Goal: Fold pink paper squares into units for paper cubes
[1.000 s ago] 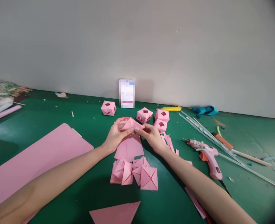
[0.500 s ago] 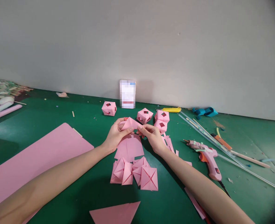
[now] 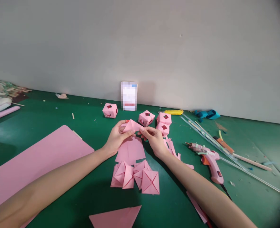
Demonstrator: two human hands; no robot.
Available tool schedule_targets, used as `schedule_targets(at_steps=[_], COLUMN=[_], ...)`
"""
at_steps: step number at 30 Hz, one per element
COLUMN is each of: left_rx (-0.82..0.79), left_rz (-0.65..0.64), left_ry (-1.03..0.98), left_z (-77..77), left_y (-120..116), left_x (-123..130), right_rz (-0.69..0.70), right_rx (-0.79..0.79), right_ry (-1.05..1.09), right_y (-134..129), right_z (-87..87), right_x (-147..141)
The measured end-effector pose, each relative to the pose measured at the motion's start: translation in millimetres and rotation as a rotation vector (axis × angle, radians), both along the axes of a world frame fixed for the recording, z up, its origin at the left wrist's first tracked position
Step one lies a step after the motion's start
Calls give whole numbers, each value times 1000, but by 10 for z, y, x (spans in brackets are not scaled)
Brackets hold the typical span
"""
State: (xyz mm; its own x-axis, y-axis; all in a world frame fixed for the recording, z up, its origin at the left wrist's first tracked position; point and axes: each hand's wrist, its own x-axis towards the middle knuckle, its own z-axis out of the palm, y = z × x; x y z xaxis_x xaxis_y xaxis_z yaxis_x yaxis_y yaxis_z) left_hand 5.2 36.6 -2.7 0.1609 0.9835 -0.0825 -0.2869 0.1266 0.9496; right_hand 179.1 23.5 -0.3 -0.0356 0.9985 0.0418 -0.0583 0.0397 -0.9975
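Between my two hands is a small piece of folded pink paper, raised above the table. My left hand grips its left side, thumb in front and fingers behind. My right hand pinches the right corner between thumb and fingertips. Below them lies a flat pink paper sheet with a crease down its middle. Nearer to me are several folded pink paper squares with crossing creases, partly overlapping. A pink paper triangle lies at the bottom edge of the view.
Pink paper shapes with cut-out holes stand toward the wall, near a propped, blurred screen. At right lie a pink glue gun, clear sticks and a yellow-handled tool. A large pink sheet covers the left side.
The whole view has shifted very slightly. Both hands keep the same hold on the folded paper, with no clear change in its shape.
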Motion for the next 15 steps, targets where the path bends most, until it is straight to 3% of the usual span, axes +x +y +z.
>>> schedule_targets(at_steps=[15], left_rx=[-15], left_rz=[36], left_ry=[-24], left_z=[-35], left_y=[34], left_x=[-11], right_rz=[-31], right_rx=[-45], right_ry=[66], right_y=[23], right_z=[-40], right_x=[-9])
